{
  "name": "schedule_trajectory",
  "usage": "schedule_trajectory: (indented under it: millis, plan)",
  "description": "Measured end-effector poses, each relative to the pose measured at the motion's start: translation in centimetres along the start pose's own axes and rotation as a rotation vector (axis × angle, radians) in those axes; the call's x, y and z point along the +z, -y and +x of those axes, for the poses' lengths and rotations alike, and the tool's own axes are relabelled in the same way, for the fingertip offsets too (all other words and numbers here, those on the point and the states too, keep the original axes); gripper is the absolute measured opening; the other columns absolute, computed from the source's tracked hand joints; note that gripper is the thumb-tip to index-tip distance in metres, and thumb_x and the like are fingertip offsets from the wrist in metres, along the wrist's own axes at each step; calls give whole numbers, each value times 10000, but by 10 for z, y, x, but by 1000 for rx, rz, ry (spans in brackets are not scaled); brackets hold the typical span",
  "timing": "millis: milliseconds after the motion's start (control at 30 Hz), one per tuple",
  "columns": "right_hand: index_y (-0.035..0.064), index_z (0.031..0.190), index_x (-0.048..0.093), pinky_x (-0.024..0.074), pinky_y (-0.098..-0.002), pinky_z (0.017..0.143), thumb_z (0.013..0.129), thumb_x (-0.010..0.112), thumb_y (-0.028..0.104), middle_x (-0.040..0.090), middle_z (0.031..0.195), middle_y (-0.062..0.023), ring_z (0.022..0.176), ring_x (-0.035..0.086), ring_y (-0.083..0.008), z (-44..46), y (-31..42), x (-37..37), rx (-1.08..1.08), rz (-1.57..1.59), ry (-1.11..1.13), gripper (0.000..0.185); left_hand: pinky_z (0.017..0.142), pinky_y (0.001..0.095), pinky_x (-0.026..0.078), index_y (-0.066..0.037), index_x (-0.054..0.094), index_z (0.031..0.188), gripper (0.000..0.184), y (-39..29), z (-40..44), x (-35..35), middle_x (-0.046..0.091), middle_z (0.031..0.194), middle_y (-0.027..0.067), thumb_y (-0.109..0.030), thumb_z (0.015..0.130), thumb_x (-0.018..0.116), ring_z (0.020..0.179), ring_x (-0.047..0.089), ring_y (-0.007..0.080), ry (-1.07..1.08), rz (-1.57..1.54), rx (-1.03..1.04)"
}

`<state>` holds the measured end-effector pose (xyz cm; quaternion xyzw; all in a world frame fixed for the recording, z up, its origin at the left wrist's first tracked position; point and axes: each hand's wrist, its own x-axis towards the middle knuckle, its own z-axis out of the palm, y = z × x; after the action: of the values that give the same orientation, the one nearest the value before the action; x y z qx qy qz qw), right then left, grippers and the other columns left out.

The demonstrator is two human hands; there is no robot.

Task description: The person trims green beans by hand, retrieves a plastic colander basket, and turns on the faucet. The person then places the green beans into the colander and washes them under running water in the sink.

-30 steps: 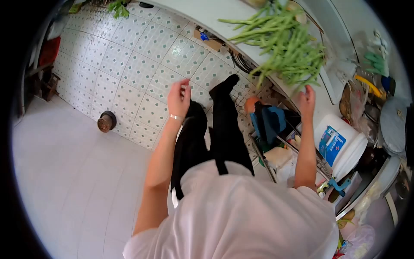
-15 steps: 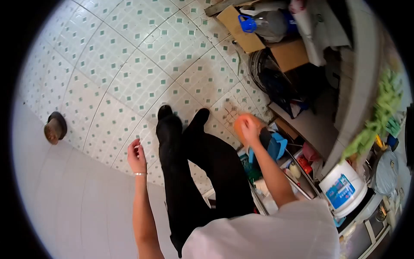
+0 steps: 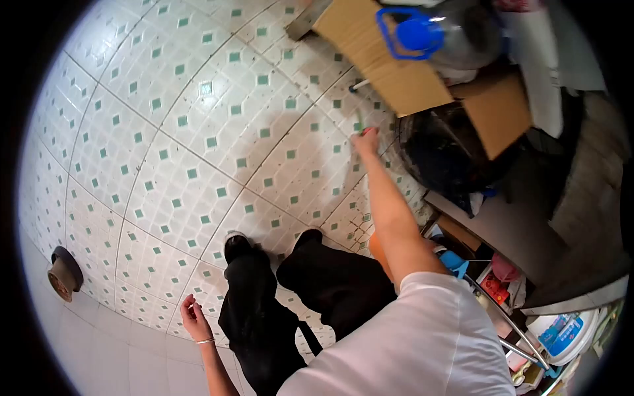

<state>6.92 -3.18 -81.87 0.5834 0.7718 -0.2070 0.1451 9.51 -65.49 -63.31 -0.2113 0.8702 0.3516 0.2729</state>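
Observation:
My right hand (image 3: 366, 142) reaches down over the tiled floor, its fingers pressed together. A thin green strip like a bean (image 3: 360, 119) lies at its fingertips; whether the fingers grip it is too small to tell. Just beside that hand stand a cardboard box flap (image 3: 389, 66) and a dark coiled bundle (image 3: 439, 148). My left hand (image 3: 194, 318), a band at its wrist, hangs at the lower left with fingers loosely bent apart and nothing in them.
A clear bottle with a blue cap and handle (image 3: 416, 34) lies by the cardboard. Under the counter is a dark shelf (image 3: 502, 224). A metal rack (image 3: 505, 317) and a white bucket (image 3: 564, 336) are at the lower right. A small pot (image 3: 64, 277) stands far left.
The view has dropped from the counter with green beans to the floor. My right hand has moved forward and down past the orange object to the green strip. My left hand stays low and empty.

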Motion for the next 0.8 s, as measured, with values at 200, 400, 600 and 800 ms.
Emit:
schedule_trajectory:
  millis: [200,400,600,800]
  plan:
    - [1,1118,430,449,-353,659,823,528,97,537,949,-168,762,554,-265,-206,40,-113,-468,348,345,325,645,215,434,-13,557,1080,230,-118,-40,-21,585,938,36,-46,858,508,704,522,85,47,-89,148]
    - [46,930,517,405,-240,534,814,589,76,489,707,-16,580,486,-82,-457,133,-472,-583,695,469,140,667,238,463,-17,552,1098,241,-284,-122,-102,593,962,52,-80,869,509,732,547,108,73,-268,318]
    - [47,950,493,387,-241,464,850,576,141,505,628,-5,503,470,-77,-401,131,-710,-317,627,-226,160,658,242,466,-29,572,1067,235,-472,-182,-187,608,948,72,-51,839,520,737,574,122,39,-292,496]
    - [-22,1076,474,439,-300,493,854,600,240,537,647,-60,550,549,-140,-310,90,-722,-167,326,-82,365,659,249,466,-37,582,1048,232,-606,-203,-183,616,952,74,-34,821,534,748,580,128,-1,-273,676]
